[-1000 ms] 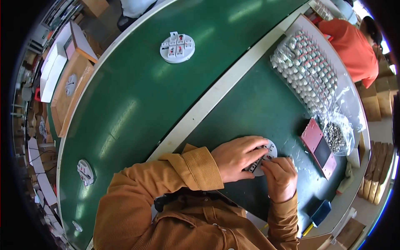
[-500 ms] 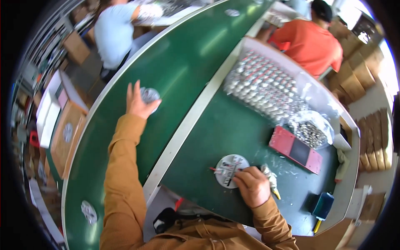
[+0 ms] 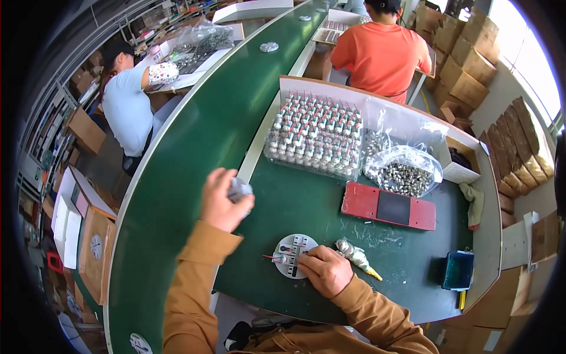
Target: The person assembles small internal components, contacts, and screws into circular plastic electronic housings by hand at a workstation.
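Note:
My left hand is closed on a round grey-white disc, held over the belt's right border; its details are blurred. On the green worktop lies a round white disc with dark slots and small parts on its face. A small white part with red wires sits at its left side. My right hand has its fingers curled together over the disc's right edge, the fingertips partly hidden. Just beyond that hand lies a whitish wrapped tube with a yellow tip.
A green conveyor belt runs along the left, carrying more discs. A tray of white parts with red wires, a bag of metal pieces, a red block and a blue-green bin occupy the worktop. Two co-workers sit farther off.
My left hand has brought the disc from the belt toward me and right, to the worktop side. The right hand stays at the white disc. The view has shifted, showing more of the far end.

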Action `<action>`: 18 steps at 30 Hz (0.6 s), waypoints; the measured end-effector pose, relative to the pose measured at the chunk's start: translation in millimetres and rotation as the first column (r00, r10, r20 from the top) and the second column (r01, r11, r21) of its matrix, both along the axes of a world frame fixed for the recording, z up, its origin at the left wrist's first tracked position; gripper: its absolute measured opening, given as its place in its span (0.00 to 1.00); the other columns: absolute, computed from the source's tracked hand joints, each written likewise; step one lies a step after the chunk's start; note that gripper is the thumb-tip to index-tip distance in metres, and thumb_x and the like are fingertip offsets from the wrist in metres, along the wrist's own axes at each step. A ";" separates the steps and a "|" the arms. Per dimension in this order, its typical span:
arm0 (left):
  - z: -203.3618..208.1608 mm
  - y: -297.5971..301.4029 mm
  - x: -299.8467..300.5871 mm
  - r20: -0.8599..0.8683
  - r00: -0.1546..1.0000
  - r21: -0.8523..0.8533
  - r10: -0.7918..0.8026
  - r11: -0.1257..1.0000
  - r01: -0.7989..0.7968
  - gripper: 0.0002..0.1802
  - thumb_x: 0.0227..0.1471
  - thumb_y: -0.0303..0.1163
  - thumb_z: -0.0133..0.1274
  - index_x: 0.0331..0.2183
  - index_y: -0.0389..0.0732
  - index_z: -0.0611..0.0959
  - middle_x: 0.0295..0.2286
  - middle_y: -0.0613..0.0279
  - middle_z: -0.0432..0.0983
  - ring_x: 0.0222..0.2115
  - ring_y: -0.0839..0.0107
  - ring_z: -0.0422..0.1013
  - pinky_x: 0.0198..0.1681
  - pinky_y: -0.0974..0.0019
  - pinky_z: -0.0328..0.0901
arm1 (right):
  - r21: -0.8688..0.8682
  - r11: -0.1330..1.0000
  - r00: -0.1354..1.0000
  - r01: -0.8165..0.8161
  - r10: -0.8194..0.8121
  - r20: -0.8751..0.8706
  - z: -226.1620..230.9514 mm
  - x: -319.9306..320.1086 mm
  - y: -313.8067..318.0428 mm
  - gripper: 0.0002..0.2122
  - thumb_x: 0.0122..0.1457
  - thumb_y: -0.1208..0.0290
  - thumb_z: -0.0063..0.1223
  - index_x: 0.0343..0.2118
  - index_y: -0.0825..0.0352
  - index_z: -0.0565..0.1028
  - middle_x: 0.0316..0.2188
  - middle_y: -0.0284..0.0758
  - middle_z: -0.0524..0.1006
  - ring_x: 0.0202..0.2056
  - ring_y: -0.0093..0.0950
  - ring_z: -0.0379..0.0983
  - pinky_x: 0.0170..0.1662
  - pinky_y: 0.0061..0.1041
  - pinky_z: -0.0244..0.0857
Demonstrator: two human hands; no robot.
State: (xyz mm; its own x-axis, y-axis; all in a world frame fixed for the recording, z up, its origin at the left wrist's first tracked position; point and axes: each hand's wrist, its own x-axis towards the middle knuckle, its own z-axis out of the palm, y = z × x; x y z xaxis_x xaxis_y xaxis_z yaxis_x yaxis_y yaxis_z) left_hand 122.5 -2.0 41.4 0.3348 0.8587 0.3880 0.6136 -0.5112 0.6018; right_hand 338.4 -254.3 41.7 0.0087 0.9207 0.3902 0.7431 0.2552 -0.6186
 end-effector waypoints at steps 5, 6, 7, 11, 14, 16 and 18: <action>-6.6 -29.0 56.7 -0.185 0.979 0.035 0.082 0.996 -0.077 0.41 0.50 0.44 0.71 0.62 0.37 0.81 0.66 0.34 0.66 0.60 0.37 0.69 0.63 0.42 0.68 | -0.011 1.000 0.999 -0.009 0.009 -0.032 0.6 4.1 -0.3 0.07 0.64 0.75 0.68 0.44 0.65 0.89 0.42 0.35 0.81 0.36 0.34 0.80 0.41 0.30 0.76; -7.7 -31.9 60.7 -0.224 0.969 0.048 0.107 0.994 -0.099 0.42 0.52 0.46 0.71 0.63 0.36 0.80 0.67 0.33 0.66 0.60 0.35 0.69 0.64 0.41 0.68 | -0.011 1.000 0.999 -0.013 0.013 -0.039 0.5 2.9 0.4 0.07 0.64 0.75 0.68 0.44 0.65 0.89 0.41 0.34 0.81 0.36 0.34 0.80 0.41 0.30 0.76; -8.9 -34.5 62.1 -0.262 0.956 0.063 0.133 0.991 -0.121 0.43 0.53 0.48 0.71 0.63 0.35 0.79 0.68 0.32 0.65 0.61 0.34 0.68 0.64 0.40 0.67 | -0.012 1.000 0.999 -0.018 0.017 -0.048 0.5 2.9 0.5 0.07 0.65 0.75 0.68 0.44 0.65 0.89 0.41 0.34 0.81 0.35 0.34 0.80 0.41 0.30 0.76; -3.7 -69.7 45.9 -0.095 0.984 0.106 -0.152 0.981 0.161 0.46 0.52 0.46 0.74 0.65 0.34 0.77 0.70 0.33 0.62 0.65 0.35 0.67 0.68 0.41 0.65 | -0.070 0.998 0.998 -0.011 0.007 -0.059 1.4 7.8 -4.3 0.07 0.64 0.75 0.68 0.44 0.64 0.89 0.41 0.33 0.81 0.36 0.33 0.80 0.40 0.30 0.76; 17.0 -115.5 30.5 -0.028 0.777 -0.145 -0.629 0.771 0.620 0.49 0.48 0.41 0.77 0.66 0.33 0.76 0.72 0.40 0.63 0.70 0.40 0.65 0.72 0.44 0.63 | -0.105 0.994 1.000 -0.014 0.014 -0.005 9.8 13.4 -4.3 0.06 0.64 0.75 0.67 0.43 0.63 0.89 0.41 0.33 0.82 0.35 0.33 0.80 0.39 0.30 0.75; -0.4 -136.9 26.3 -0.053 0.769 -0.156 -0.637 0.766 0.623 0.48 0.48 0.41 0.77 0.66 0.33 0.77 0.71 0.41 0.65 0.70 0.42 0.65 0.73 0.46 0.63 | -0.136 0.991 0.993 -0.016 0.031 0.112 20.6 15.7 -2.3 0.06 0.64 0.74 0.67 0.42 0.63 0.89 0.41 0.32 0.82 0.35 0.33 0.79 0.39 0.30 0.75; -7.2 -142.6 24.8 -0.072 0.751 -0.168 -0.656 0.751 0.639 0.48 0.48 0.41 0.77 0.66 0.33 0.78 0.70 0.42 0.67 0.71 0.44 0.64 0.73 0.47 0.63 | -0.153 0.988 0.984 -0.006 0.033 0.173 23.4 10.5 0.9 0.06 0.63 0.74 0.67 0.41 0.62 0.89 0.41 0.32 0.82 0.35 0.33 0.79 0.38 0.30 0.74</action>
